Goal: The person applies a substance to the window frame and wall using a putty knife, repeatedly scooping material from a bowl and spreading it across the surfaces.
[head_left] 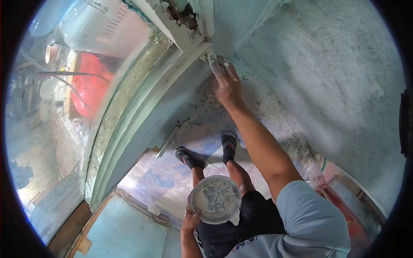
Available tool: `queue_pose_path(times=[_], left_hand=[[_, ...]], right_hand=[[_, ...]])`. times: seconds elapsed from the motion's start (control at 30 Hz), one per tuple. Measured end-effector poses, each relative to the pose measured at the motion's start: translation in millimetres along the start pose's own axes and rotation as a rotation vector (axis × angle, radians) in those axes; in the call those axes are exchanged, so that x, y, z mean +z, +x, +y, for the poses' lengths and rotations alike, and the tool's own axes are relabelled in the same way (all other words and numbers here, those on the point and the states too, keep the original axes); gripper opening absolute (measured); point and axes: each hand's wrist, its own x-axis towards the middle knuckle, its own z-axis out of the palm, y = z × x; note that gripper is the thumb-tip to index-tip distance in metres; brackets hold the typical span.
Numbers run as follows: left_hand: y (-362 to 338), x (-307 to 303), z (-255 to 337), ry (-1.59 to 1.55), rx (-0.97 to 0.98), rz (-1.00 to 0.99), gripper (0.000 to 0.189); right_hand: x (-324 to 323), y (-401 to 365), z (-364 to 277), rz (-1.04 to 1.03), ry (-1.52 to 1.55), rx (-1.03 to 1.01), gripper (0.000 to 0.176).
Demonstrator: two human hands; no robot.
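Note:
My left hand [190, 220] grips the rim and side of a round tub [216, 199] in front of my lap. Pale grey paste like plaster or putty is smeared over the tub's inside. My right hand [228, 84] reaches up to the corner where the pale green window frame [142, 96] meets the wall [327, 81]. Whitish paste coats its stretched fingers, which touch the frame at that corner. No tool shows in this hand, though the undersides of the fingers are hidden.
Broken, crumbling material [184, 15] shows in a hole above the corner. Debris lies on the stained floor [159, 180] around my sandalled feet, with a thin strip [167, 142] against the wall. Beyond the frame are a red bag [90, 84] and a white plastic container [103, 26].

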Motion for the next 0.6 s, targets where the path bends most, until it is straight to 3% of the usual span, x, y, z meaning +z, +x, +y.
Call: queue_pose_path(times=[0.13, 0.23, 0.4, 0.43, 0.53, 0.6], left_hand=[[1, -9, -14, 0.008, -0.045, 0.078, 0.076], [-1, 20, 24, 0.037, 0.057, -0.016, 0.074], [-4, 2, 15, 0.111, 0.017, 0.001, 0.075], [-6, 2, 20, 0.204, 0.023, 0.018, 0.076], [0, 0, 8, 0.024, 0.073, -0.082, 0.078], [1, -6, 9, 0.035, 0.068, -0.068, 0.078]], right_hand=[[1, 3, 3, 0.093, 0.003, -0.024, 0.062], [-4, -4, 12, -0.036, -0.065, 0.015, 0.061], [-48, -43, -2, -0.164, -0.035, 0.180, 0.058], [-52, -44, -13, -0.019, -0.008, 0.117, 0.044], [-94, -10, -52, -0.007, 0.105, 0.110, 0.046], [-91, -4, -66, -0.181, 0.496, 0.359, 0.052]])
